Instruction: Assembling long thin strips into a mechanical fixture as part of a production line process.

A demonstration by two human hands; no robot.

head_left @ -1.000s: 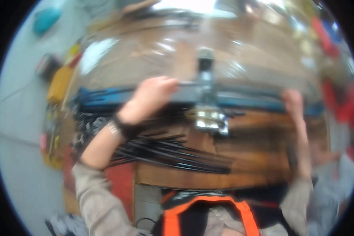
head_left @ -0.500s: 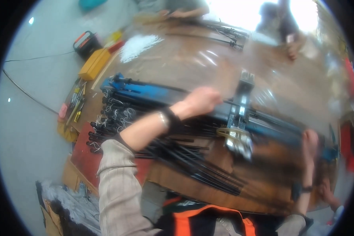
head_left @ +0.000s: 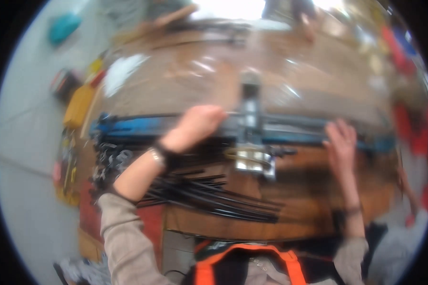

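the person leans over a wooden workbench (head_left: 318, 199), both hands on a long blue rail (head_left: 142, 127) that lies crosswise along its middle. the left hand (head_left: 195, 127) rests on top of the rail just left of centre, knuckles up and fingers curled down over the bar; it looks closed around it, though motion blur hides the fingertips, so how firm the grip is cannot be told. the right hand (head_left: 341, 142) sits well apart toward the rail's far right end, fingers spread and laid flat on the bar, pressing rather than pinching. with the hands so wide apart, the long piece seems to be steadied at two points so it does not swing or roll.

between the hands, a grey metal fixture (head_left: 251, 118) crosses the rail at a right angle, and a bright metal block (head_left: 252, 161) with a loop on it sits just below, touching or very near the rail. a bundle of thin black rods (head_left: 209, 194) lies fanned under the left forearm, kept on the near side of the bench. a yellow case (head_left: 78, 105) lies off the bench's left corner.
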